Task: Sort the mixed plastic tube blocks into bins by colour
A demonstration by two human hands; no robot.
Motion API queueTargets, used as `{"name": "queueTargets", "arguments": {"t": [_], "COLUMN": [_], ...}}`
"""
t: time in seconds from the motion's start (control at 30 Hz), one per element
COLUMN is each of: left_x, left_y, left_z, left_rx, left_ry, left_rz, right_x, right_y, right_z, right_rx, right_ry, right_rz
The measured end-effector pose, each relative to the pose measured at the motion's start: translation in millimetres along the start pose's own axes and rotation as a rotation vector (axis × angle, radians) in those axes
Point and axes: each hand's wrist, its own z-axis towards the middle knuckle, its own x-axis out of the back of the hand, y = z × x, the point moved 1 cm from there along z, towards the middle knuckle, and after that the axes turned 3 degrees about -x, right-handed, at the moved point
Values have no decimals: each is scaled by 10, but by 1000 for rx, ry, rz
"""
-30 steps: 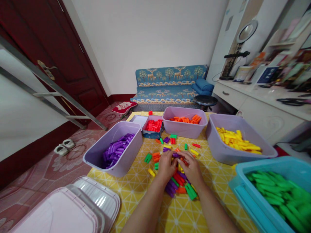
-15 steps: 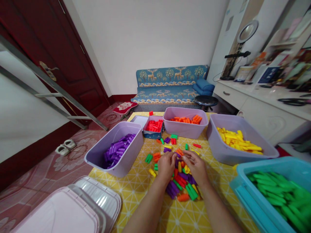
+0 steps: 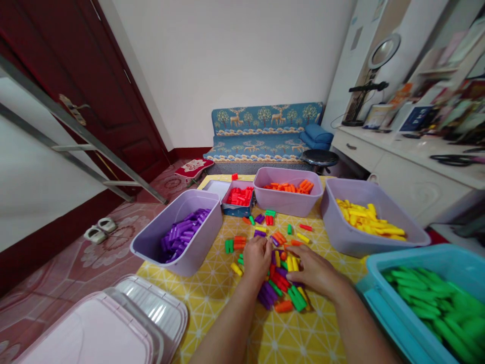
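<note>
A mixed pile of small plastic tube-shaped pieces (image 3: 278,279) in red, green, purple, yellow and orange lies on the table. My left hand (image 3: 258,259) is over the pile's left side, fingers curled together; what they hold, if anything, is hidden. Close to its fingertips are a purple piece (image 3: 274,241) and an orange piece (image 3: 279,237). My right hand (image 3: 316,268) is at the pile's right side with thumb and fingers apart, around yellow pieces (image 3: 292,263) without closing on them. Left of my left hand lie orange pieces (image 3: 239,242) and a green piece (image 3: 229,246).
Bins hold sorted pieces: purple in a lilac bin (image 3: 206,235), red in a small box (image 3: 238,209), orange in a bin (image 3: 288,201), yellow in a bin (image 3: 343,237), green in a turquoise bin (image 3: 373,273). Lids (image 3: 94,333) are stacked at left. A ladder (image 3: 76,121) leans by the door.
My right hand has moved right and opened wider, away from my left hand, uncovering yellow pieces. The orange and green pieces at the left now lie side by side.
</note>
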Motion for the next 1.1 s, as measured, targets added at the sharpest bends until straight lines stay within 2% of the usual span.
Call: {"name": "queueTargets", "arguments": {"t": [0.1,0.23,0.3,0.43,0.53,0.7,0.83,0.9,1.1], "left_x": [-1,15,14,-4,-12,-5,-7,-16,-41], "left_y": [-3,20,23,11,4,13,23,20,9], "left_z": [0,5,4,-1,-1,5,7,8,10], "left_rx": [-2,-53,-59,-66,-109,-171,-183,-175,-158], "left_ry": [-35,-96,-114,-128,-121,-104,-109,-108,-121], "left_rz": [19,-59,-102,-134,-194,-269,-287,-290,-269], "right_x": [-113,-267,-341,-434,-444,-426,-398,-388,-371], "right_y": [19,91,109,74,32,-17,-61,-72,-22], "right_z": [88,215,241,237,220,198,179,171,180], "right_rx": [-17,-54,-63,-104,-137,-103,60,81,18], "right_ry": [-9,185,245,246,263,337,439,472,388], "right_rz": [25,174,363,800,915,869,630,492,437]}}
